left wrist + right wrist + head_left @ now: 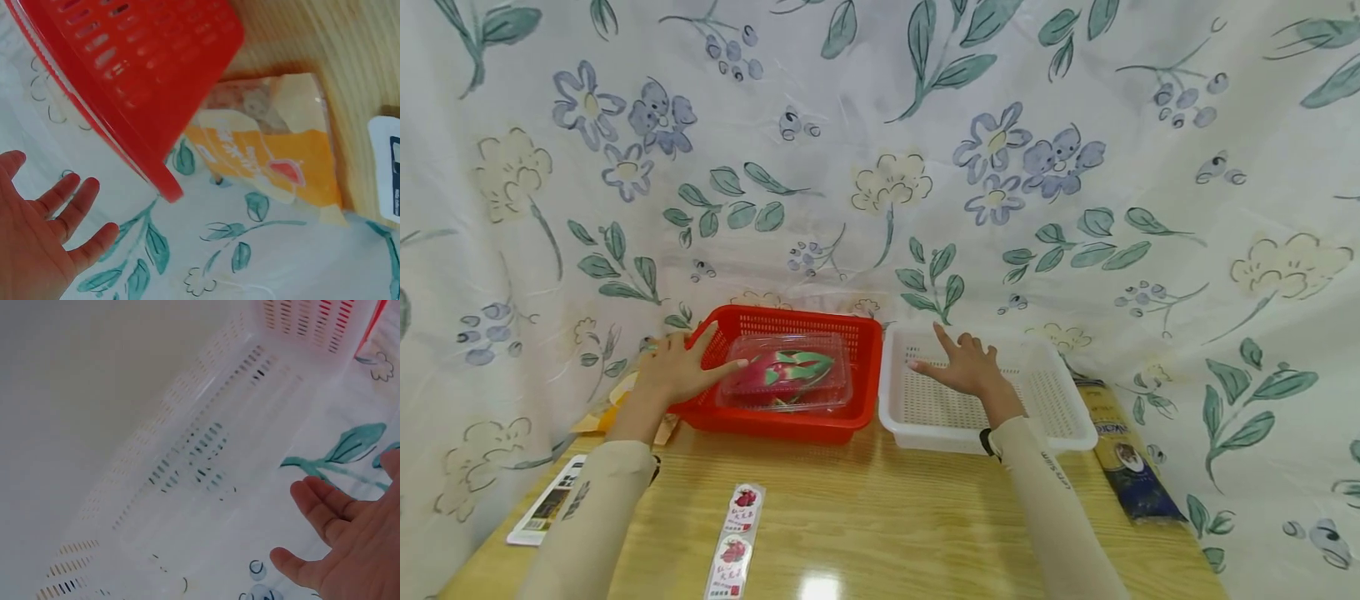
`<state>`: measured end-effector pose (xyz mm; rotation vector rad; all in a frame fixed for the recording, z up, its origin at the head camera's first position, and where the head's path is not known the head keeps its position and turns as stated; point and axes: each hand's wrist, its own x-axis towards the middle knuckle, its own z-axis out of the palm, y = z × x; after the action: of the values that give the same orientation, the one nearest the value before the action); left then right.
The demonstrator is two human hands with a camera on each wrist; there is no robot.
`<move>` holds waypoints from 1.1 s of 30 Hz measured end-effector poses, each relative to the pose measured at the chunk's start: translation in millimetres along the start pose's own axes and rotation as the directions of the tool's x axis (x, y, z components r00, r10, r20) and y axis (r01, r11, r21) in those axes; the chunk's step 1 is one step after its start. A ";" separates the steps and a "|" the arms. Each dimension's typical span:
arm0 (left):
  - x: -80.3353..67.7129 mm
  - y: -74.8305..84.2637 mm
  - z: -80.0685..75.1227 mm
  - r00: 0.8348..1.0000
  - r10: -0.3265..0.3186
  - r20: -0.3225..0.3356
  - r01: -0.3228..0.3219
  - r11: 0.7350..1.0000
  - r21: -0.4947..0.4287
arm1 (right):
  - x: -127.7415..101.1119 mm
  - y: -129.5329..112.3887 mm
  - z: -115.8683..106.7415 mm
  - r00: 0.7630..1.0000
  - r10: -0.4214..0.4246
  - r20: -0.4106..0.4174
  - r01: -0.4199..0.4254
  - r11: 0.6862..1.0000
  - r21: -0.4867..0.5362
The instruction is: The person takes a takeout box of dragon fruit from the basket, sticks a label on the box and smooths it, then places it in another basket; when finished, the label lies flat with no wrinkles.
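Observation:
My left hand is over the left end of the red plastic basket, its fingers spread and holding nothing. Inside that basket lies a clear plastic box with a pink and green dragon fruit in it. The left thumb points toward the box and overlaps its edge in the head view. My right hand, also with fingers apart and nothing in them, is above the white plastic basket, which stands beside the red one. In the right wrist view, the slotted white basket is beyond the spread fingers.
A strip of dragon fruit stickers lies on the wooden table. Left are a yellow-orange bag and a white-edged flat item. A blue and gold packet lies at the right. Floral cloth hangs behind the baskets.

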<state>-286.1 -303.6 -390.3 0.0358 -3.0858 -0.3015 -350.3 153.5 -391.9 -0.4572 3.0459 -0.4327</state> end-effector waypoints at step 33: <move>-32.3 -49.9 13.5 0.996 -0.092 -0.004 0.091 0.993 -0.069 | 8.3 -25.9 25.5 0.999 -0.017 0.039 0.016 1.000 0.010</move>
<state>-253.5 -349.1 -414.4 0.1762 -3.0697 -0.4104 -349.1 120.5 -409.2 -0.4850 3.0036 -0.4333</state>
